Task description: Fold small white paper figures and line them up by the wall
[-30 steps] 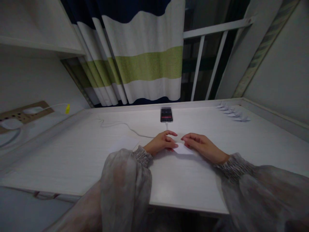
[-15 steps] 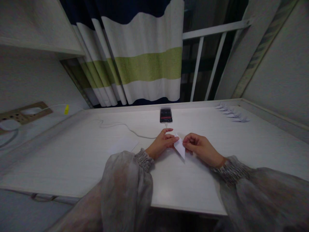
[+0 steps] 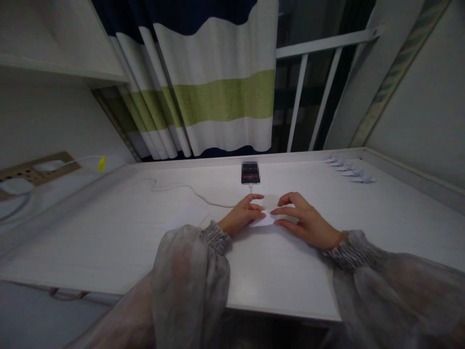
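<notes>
A small folded piece of white paper (image 3: 264, 220) lies flat on the white desk (image 3: 109, 232), between my two hands. My left hand (image 3: 244, 213) rests on the paper's left edge with its fingers curled and its fingertips pressed on the paper. My right hand (image 3: 301, 219) lies over the paper's right side, fingers stretched out and slightly spread, fingertips touching it. Both arms wear loose grey sleeves with gathered cuffs.
A phone (image 3: 250, 172) lies just beyond my hands, plugged into a white cable (image 3: 189, 189) that runs left toward a wall socket strip (image 3: 32, 169). Another white sheet (image 3: 187, 216) lies left of my hands. Several small folded paper shapes (image 3: 348, 169) sit in a row at the back right. A striped curtain (image 3: 218, 97) hangs behind.
Half a second ago both hands held the paper up on edge in a pinch. Now it lies flat on the desk, and my right hand has spread its fingers over it.
</notes>
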### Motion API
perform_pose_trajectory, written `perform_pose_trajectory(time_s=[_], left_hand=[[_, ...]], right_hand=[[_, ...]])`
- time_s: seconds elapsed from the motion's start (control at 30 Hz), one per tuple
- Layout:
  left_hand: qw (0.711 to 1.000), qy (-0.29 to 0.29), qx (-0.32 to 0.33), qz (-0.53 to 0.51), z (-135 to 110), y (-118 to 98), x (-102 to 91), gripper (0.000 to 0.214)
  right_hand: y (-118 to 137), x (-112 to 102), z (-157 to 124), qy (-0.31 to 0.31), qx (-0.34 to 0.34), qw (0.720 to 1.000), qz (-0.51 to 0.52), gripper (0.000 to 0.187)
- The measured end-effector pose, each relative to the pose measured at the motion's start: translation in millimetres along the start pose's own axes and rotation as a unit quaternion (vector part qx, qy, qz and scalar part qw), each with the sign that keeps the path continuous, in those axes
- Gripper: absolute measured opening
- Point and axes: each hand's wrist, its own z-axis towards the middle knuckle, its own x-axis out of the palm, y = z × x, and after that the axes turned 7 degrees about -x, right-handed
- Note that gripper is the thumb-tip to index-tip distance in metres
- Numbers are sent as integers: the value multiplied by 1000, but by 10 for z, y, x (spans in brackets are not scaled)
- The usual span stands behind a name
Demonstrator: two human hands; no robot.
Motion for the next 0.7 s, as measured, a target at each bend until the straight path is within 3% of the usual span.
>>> perform_pose_trajectory(time_s=[0.17, 0.4, 0.53, 0.7], left_hand=[[997, 40, 10, 66, 21, 70, -22, 51], [961, 6, 103, 257, 74, 164, -59, 26], [922, -21, 121, 368, 50, 136, -41, 11], [849, -38, 202, 487, 5, 75, -40, 6]], right_hand=[[-35, 12, 10, 102, -53, 993, -26, 15], [-65, 78, -4, 131, -63, 989, -37, 16], [-89, 103, -8, 131, -52, 990, -12, 17], [-115, 129, -14, 134, -25, 991, 4, 16]])
